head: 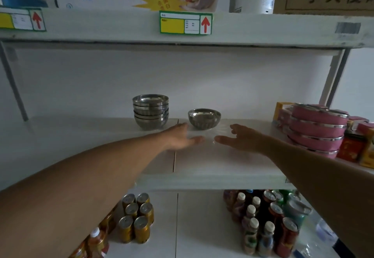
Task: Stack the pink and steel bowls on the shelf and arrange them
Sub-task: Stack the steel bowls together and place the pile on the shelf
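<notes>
A stack of several steel bowls (pixel 150 112) stands at the back of the white middle shelf (pixel 202 168). A single steel bowl (pixel 204 118) sits alone just to its right. A stack of pink bowls with steel rims (pixel 315 130) leans at the shelf's right end. My left hand (pixel 180 137) lies open on the shelf in front of the single bowl, a little to its left. My right hand (pixel 240 138) is open too, in front and to the right of that bowl. Neither hand touches a bowl.
Red and yellow boxes (pixel 358 146) crowd the right end beside the pink stack. The upper shelf edge (pixel 186 23) with price tags hangs overhead. Below, gold cans (pixel 135 217) and bottles (pixel 261 223) fill the lower shelf. A slanted shelf bracket (pixel 14 83) stands at the left.
</notes>
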Motion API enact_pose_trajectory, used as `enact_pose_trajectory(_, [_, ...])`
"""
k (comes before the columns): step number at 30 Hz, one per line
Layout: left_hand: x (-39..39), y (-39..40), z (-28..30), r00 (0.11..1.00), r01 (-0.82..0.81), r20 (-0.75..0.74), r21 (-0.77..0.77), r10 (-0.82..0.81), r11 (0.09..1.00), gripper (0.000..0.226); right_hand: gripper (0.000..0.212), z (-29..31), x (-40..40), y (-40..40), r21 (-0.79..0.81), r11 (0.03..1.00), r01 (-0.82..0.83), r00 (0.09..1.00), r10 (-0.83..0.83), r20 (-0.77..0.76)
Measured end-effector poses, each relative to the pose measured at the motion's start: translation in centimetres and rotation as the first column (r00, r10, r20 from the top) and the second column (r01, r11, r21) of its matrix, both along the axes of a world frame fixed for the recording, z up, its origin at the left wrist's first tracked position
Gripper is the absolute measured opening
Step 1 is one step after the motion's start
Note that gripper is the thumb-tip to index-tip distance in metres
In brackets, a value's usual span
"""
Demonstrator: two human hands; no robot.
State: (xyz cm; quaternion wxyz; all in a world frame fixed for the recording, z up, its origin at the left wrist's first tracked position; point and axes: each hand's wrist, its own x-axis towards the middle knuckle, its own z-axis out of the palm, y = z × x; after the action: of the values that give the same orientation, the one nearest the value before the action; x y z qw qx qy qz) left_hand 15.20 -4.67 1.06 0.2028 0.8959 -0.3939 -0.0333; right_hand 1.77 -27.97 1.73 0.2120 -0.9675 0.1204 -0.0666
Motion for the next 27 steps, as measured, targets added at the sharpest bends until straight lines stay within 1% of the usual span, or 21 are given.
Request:
enact_pose_trajectory(3, [2.8, -1.8, 0.4, 0.990, 0.139, -0.009, -0.093, -0.140, 0.986, 0.052, 0.101, 0.3, 2.5, -0.7, 0.022, 0.999, 0.024, 0.997, -0.026, 0.072])
enact_pose_trajectory(4, [3.5, -2.3, 0.5, 0.986, 0.161, -0.017, -0.124, -0.165, 0.979, 0.043, 0.097, 0.1, 3.3, -0.8, 0.021, 0.999, 0.033, 0.996, -0.035, 0.084])
enact_pose_trajectory(5, [4.2, -2.7, 0.6, 0.983, 0.177, -0.030, -0.152, -0.184, 0.972, 0.040, 0.097, -0.1, 4.1, -1.0, 0.022, 0.999, 0.042, 0.996, -0.044, 0.078])
enact_pose_trajectory(8, [6.1, -3.5, 0.5, 0.979, 0.193, -0.028, -0.197, -0.202, 0.961, 0.055, 0.097, -1.2, 6.6, -1.9, 0.015, 0.998, 0.063, 0.997, -0.064, 0.051])
enact_pose_trajectory(10, [7.3, -3.9, 0.3, 0.980, 0.197, -0.008, -0.166, -0.201, 0.966, 0.055, 0.086, -1.8, 8.0, -2.5, 0.002, 0.998, 0.059, 0.995, -0.059, 0.075])
enact_pose_trajectory(12, [8.7, -4.3, -0.2, 0.985, 0.171, 0.021, -0.122, -0.170, 0.978, 0.046, 0.065, -2.2, 9.2, -3.2, 0.021, 0.999, 0.033, 0.992, -0.035, 0.120])
enact_pose_trajectory(13, [9.5, -4.5, -0.4, 0.993, 0.120, 0.014, -0.118, -0.120, 0.986, 0.048, 0.050, -2.2, 9.7, -3.5, 0.051, 0.998, 0.039, 0.990, -0.045, 0.136])
enact_pose_trajectory(14, [10.1, -4.6, -0.6, 0.998, 0.052, -0.010, -0.127, -0.054, 0.991, 0.060, 0.032, -2.2, 10.1, -3.8, 0.091, 0.995, 0.039, 0.988, -0.052, 0.143])
enact_pose_trajectory(15, [10.6, -4.6, -0.7, 0.999, -0.019, -0.043, -0.131, 0.013, 0.991, 0.081, 0.027, -2.0, 10.5, -3.9, 0.122, 0.992, 0.007, 0.989, -0.024, 0.143])
enact_pose_trajectory(16, [11.1, -4.7, -0.8, 0.996, -0.062, -0.067, -0.127, 0.053, 0.990, 0.101, 0.036, -1.9, 10.9, -4.2, 0.139, 0.989, -0.042, 0.989, 0.022, 0.143])
enact_pose_trajectory(17, [11.6, -4.9, -0.9, 0.995, -0.075, -0.080, -0.119, 0.065, 0.990, 0.113, 0.052, -1.7, 11.3, -4.4, 0.155, 0.984, -0.088, 0.987, 0.065, 0.149])
enact_pose_trajectory(18, [12.0, -5.3, -1.1, 0.994, -0.071, -0.093, -0.116, 0.060, 0.991, 0.113, 0.059, -1.7, 11.8, -4.8, 0.172, 0.977, -0.128, 0.982, 0.100, 0.159])
enact_pose_trajectory(19, [12.2, -5.6, -1.1, 0.993, -0.052, -0.111, -0.125, 0.038, 0.991, 0.104, 0.056, -1.7, 12.1, -5.0, 0.182, 0.972, -0.148, 0.980, 0.119, 0.162])
enact_pose_trajectory(22, [12.5, -6.7, -1.8, 0.992, 0.012, -0.119, -0.208, -0.037, 0.978, 0.071, 0.031, -2.2, 13.3, -5.6, 0.122, 0.983, -0.138, 0.977, 0.115, 0.181])
enact_pose_trajectory(23, [12.5, -6.9, -2.1, 0.992, 0.021, -0.113, -0.242, -0.050, 0.970, 0.064, 0.032, -2.4, 13.5, -5.8, 0.108, 0.985, -0.132, 0.974, 0.109, 0.197])
enact_pose_trajectory(25, [12.3, -7.0, -2.2, 0.991, 0.034, -0.117, -0.288, -0.070, 0.957, 0.058, 0.044, -2.4, 13.7, -6.1, 0.080, 0.987, -0.139, 0.968, 0.118, 0.221])
enact_pose_trajectory(26, [12.1, -7.0, -2.0, 0.991, 0.024, -0.122, -0.286, -0.061, 0.958, 0.061, 0.047, -2.2, 13.7, -6.2, 0.070, 0.986, -0.152, 0.966, 0.134, 0.222])
enact_pose_trajectory(27, [11.8, -7.0, -1.5, 0.991, 0.003, -0.127, -0.276, -0.039, 0.961, 0.065, 0.047, -1.9, 13.6, -6.3, 0.067, 0.983, -0.170, 0.963, 0.151, 0.225])
